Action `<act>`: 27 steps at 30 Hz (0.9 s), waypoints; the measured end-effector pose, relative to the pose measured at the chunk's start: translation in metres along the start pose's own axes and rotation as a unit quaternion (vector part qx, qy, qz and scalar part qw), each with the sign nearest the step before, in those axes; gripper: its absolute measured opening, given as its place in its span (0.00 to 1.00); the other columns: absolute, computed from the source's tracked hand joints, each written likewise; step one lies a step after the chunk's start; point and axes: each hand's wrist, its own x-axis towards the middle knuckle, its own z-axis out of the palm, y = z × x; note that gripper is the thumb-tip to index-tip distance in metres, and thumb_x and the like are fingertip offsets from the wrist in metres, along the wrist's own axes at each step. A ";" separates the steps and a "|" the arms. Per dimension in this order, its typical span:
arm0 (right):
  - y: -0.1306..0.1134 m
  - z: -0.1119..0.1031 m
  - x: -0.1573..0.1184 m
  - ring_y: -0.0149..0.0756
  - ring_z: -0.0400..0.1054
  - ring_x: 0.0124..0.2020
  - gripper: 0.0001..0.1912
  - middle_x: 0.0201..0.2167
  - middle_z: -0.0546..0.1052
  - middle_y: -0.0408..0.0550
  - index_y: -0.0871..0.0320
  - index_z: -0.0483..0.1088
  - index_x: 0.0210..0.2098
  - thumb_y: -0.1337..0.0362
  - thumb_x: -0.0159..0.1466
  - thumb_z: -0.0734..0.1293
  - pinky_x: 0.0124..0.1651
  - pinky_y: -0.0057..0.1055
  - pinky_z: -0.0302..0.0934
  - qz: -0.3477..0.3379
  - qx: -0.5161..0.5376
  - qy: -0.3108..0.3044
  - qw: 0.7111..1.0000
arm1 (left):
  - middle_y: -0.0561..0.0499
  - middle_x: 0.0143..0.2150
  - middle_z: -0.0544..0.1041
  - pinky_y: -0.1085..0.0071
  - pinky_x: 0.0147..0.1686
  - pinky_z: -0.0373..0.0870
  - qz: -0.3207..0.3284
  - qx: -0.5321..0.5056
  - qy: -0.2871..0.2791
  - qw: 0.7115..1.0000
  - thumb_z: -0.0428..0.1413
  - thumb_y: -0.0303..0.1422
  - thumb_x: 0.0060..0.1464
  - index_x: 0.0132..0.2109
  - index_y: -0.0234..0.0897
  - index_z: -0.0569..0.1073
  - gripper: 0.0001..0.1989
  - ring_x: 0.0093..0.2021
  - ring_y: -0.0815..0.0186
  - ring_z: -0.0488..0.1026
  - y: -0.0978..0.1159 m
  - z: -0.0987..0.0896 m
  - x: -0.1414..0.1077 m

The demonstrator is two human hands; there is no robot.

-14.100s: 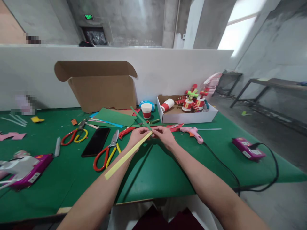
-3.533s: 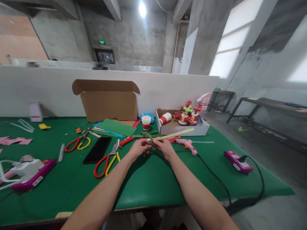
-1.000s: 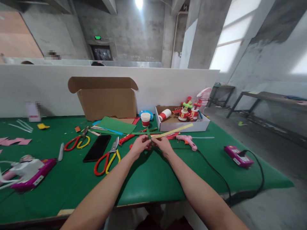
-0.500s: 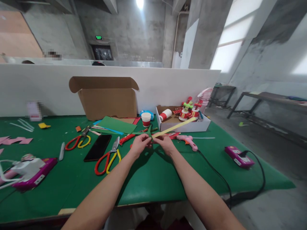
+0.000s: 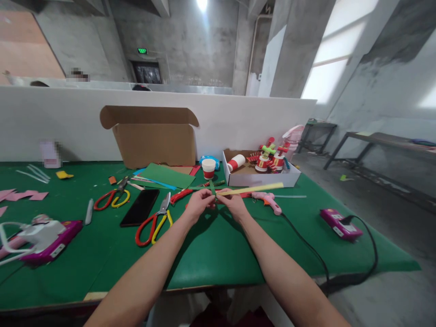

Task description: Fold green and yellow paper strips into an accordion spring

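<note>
- Fingers of our left hand (image 5: 200,204) are pinched together at the lower end of a green strip (image 5: 212,187), which points towards twelve o'clock.
- Our right hand (image 5: 233,203), just beside the left, grips the near end of a yellow strip (image 5: 260,188) between thumb and fingers; the strip reaches out towards three o'clock.
- Both strips come together at our fingertips, over the green-topped table (image 5: 221,259); we cannot tell how they overlap there.
- Taking our hands as the centre, we see a red and white cup (image 5: 208,170) upright at twelve o'clock, with a coiled piece (image 5: 218,183) lying nearer to us.
- At two o'clock we have a white box (image 5: 269,180) holding decorated figures and another cup (image 5: 236,162) on its side.
- At three o'clock lies a pink glue gun (image 5: 270,201), its dark cord running off towards four o'clock.
- At eight o'clock our large shears (image 5: 155,225) lie with blades parted.
- At nine o'clock rest a black phone (image 5: 140,208) and, further out, smaller scissors (image 5: 114,197).
- At ten o'clock we find a green sheet (image 5: 166,175) over other coloured papers.
</note>
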 end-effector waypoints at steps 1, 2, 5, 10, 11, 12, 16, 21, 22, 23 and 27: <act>0.000 0.000 0.000 0.34 0.69 0.29 0.13 0.25 0.75 0.43 0.57 0.73 0.27 0.59 0.45 0.75 0.38 0.32 0.65 0.003 0.006 -0.006 1.000 | 0.58 0.21 0.71 0.75 0.23 0.66 -0.006 -0.007 0.000 1.000 0.66 0.42 0.35 0.28 0.36 0.66 0.19 0.20 0.72 0.70 0.001 0.000 0.000; 0.000 0.000 0.000 0.34 0.69 0.30 0.13 0.26 0.76 0.44 0.57 0.74 0.28 0.58 0.45 0.75 0.38 0.32 0.65 0.004 0.009 -0.011 1.000 | 0.58 0.21 0.72 0.75 0.23 0.66 -0.013 -0.013 0.000 1.000 0.66 0.42 0.35 0.28 0.36 0.66 0.20 0.20 0.72 0.70 0.001 -0.001 0.000; 0.000 0.000 0.000 0.34 0.69 0.30 0.11 0.25 0.75 0.43 0.57 0.74 0.26 0.58 0.46 0.74 0.39 0.32 0.65 0.000 0.003 -0.011 1.000 | 0.57 0.22 0.72 0.76 0.23 0.66 -0.029 -0.020 -0.004 0.999 0.67 0.41 0.34 0.28 0.35 0.67 0.21 0.21 0.72 0.70 0.000 -0.001 0.000; -0.002 0.001 -0.001 0.32 0.67 0.27 0.09 0.22 0.73 0.41 0.57 0.73 0.23 0.60 0.46 0.74 0.35 0.30 0.63 0.002 -0.022 0.002 1.000 | 0.59 0.21 0.69 0.78 0.23 0.66 -0.006 -0.055 0.028 0.998 0.68 0.42 0.34 0.28 0.35 0.66 0.21 0.21 0.75 0.67 -0.003 -0.001 0.002; -0.002 0.001 -0.002 0.32 0.67 0.27 0.09 0.22 0.73 0.41 0.57 0.73 0.23 0.61 0.46 0.74 0.34 0.30 0.63 0.004 -0.022 0.003 1.000 | 0.59 0.20 0.69 0.77 0.24 0.66 -0.005 -0.058 0.036 0.998 0.68 0.42 0.34 0.28 0.35 0.66 0.21 0.21 0.75 0.67 -0.003 -0.001 0.002; -0.002 0.001 -0.002 0.32 0.67 0.27 0.09 0.22 0.73 0.41 0.57 0.73 0.23 0.61 0.46 0.74 0.34 0.30 0.63 0.006 -0.020 0.004 1.000 | 0.58 0.20 0.69 0.77 0.24 0.66 -0.007 -0.061 0.041 0.997 0.68 0.42 0.33 0.27 0.35 0.66 0.22 0.21 0.74 0.68 -0.003 -0.002 0.002; 0.000 0.001 -0.001 0.32 0.67 0.27 0.09 0.22 0.74 0.41 0.58 0.74 0.23 0.60 0.46 0.74 0.35 0.30 0.63 0.013 -0.017 0.016 1.000 | 0.58 0.21 0.69 0.75 0.25 0.69 -0.012 -0.072 0.044 0.996 0.68 0.42 0.32 0.27 0.35 0.66 0.22 0.22 0.74 0.68 -0.001 -0.001 0.001; 0.001 0.000 0.000 0.31 0.66 0.26 0.10 0.21 0.73 0.41 0.58 0.74 0.23 0.60 0.45 0.75 0.34 0.30 0.62 0.014 -0.016 0.019 1.000 | 0.58 0.20 0.69 0.76 0.25 0.69 -0.006 -0.064 0.046 0.997 0.68 0.42 0.33 0.26 0.35 0.65 0.22 0.22 0.74 0.68 -0.001 0.000 0.001; 0.001 0.000 0.000 0.31 0.66 0.26 0.10 0.21 0.73 0.41 0.58 0.73 0.23 0.59 0.45 0.75 0.34 0.30 0.62 0.017 -0.019 0.017 1.000 | 0.58 0.20 0.68 0.76 0.24 0.69 -0.004 -0.062 0.047 0.997 0.68 0.43 0.33 0.26 0.35 0.65 0.22 0.22 0.74 0.68 -0.001 0.000 0.001; 0.001 0.000 0.000 0.31 0.66 0.25 0.11 0.20 0.73 0.41 0.58 0.73 0.22 0.59 0.44 0.75 0.34 0.30 0.62 0.019 -0.023 0.017 0.999 | 0.59 0.20 0.68 0.76 0.24 0.69 -0.004 -0.061 0.050 0.997 0.68 0.43 0.32 0.26 0.35 0.65 0.22 0.22 0.74 0.68 -0.001 0.001 0.001; 0.001 -0.001 0.000 0.30 0.66 0.25 0.12 0.20 0.73 0.41 0.58 0.73 0.23 0.59 0.44 0.75 0.34 0.30 0.61 0.020 -0.033 0.013 0.999 | 0.59 0.20 0.69 0.75 0.24 0.69 -0.004 -0.064 0.062 0.996 0.69 0.43 0.30 0.26 0.35 0.65 0.23 0.21 0.73 0.68 -0.002 0.001 0.002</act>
